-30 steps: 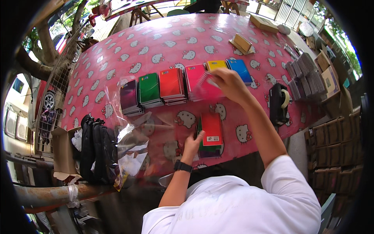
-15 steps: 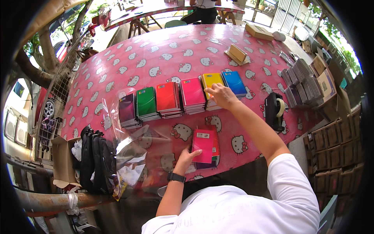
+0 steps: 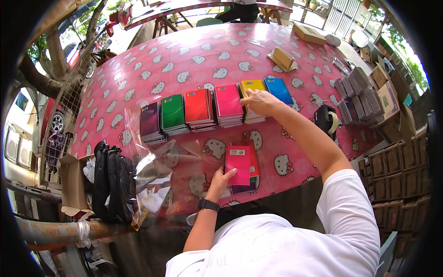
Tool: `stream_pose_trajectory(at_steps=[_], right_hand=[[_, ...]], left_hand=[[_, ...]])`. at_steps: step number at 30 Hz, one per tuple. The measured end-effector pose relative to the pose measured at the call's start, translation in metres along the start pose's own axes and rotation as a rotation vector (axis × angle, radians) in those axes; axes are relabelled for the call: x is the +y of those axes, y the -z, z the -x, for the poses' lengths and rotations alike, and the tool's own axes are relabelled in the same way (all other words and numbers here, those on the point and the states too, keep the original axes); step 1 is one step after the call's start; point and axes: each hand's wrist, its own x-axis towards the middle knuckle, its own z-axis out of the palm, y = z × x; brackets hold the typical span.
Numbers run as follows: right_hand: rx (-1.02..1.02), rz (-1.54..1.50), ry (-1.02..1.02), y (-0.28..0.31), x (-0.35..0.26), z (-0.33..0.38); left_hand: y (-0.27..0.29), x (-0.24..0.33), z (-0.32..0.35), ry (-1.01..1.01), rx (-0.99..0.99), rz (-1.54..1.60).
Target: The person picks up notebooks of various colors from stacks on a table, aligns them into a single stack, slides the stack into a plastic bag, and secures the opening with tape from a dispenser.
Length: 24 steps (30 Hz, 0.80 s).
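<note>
Right forearm (image 3: 308,134) has shifted, partly hiding the tape dispenser (image 3: 323,117).

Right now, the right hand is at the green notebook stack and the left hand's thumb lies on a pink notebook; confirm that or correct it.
One part is wrong: the head view shows the right hand at the yellow notebook stack, not the green one. The left hand's thumb does lie on a pink notebook.
</note>
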Motion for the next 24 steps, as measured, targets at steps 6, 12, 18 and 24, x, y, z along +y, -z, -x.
stream_pose_trajectory(at_steps=[6,12,18,24], right_hand=[[0.439,-0.292,-0.164,0.007,0.015,0.029],[-0.193,-1.073,-0.259,0.067,-0.027,0.091],[0.047,-0.810,0.348,-0.041,-0.066,0.047],[0.321,0.112,-0.299,-0.035,0.040,0.067]], left_hand=[[-0.002,-0.001,-0.002,-0.044,0.012,-0.086],[0.004,0.004,0.000,0.085,0.067,0.288],[-0.003,0.008,-0.002,0.013,0.023,-0.114],[-0.002,0.002,-0.003,0.041,0.033,-0.137]])
